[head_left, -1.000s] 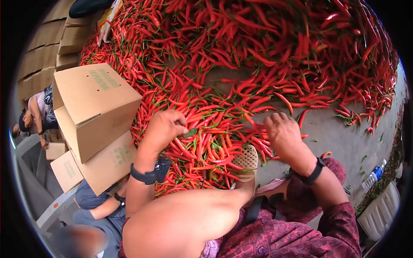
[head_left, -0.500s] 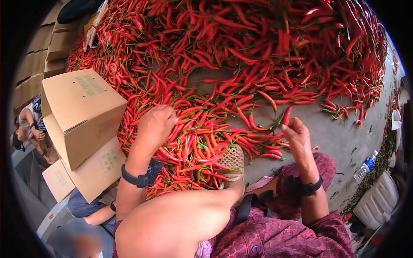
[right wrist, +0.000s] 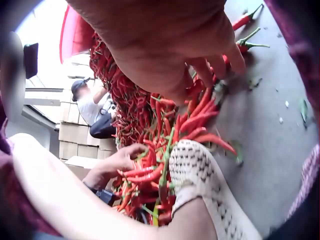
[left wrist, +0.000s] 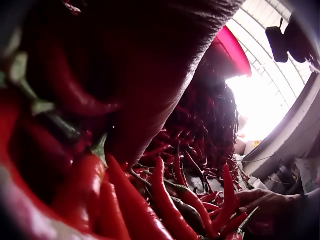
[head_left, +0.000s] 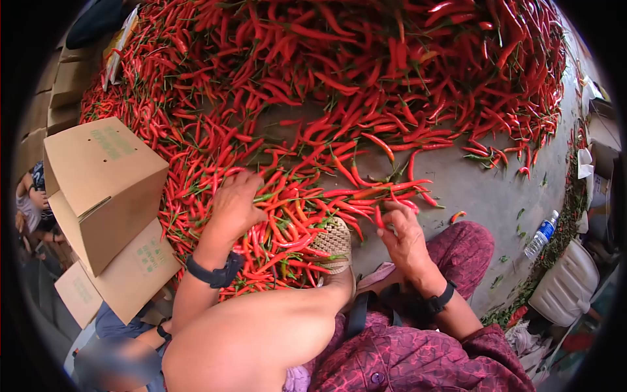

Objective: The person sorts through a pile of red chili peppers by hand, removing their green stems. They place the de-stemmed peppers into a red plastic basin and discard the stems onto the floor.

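Note:
In the head view, my left hand (head_left: 236, 204) curls over red chili peppers (head_left: 287, 225) in the near part of the pile, its thumb toward the right. Peppers with green stems lie close under that palm in the left wrist view; most of the fingertips are hidden. To the right, my right hand (head_left: 406, 240) has bent fingers and pinches a red chili pepper (head_left: 379, 217) by its fingertips. More red chilies (right wrist: 202, 107) lie just under that hand in the right wrist view. A woven shoe (head_left: 334, 245) stands between the two hands, touching the peppers.
A large chili heap (head_left: 366, 59) spreads across the back. Open cardboard boxes (head_left: 121, 215) stand at the left, near another person's arm. Grey floor (head_left: 450, 189) shows at the right, with a plastic bottle (head_left: 541, 236) and a white plastic chair part (head_left: 567, 284).
The right hand rose with a pinched chili half a second ago, then came down and left, nearer the shoe. The left hand stays over the near peppers. The whole view has shifted.

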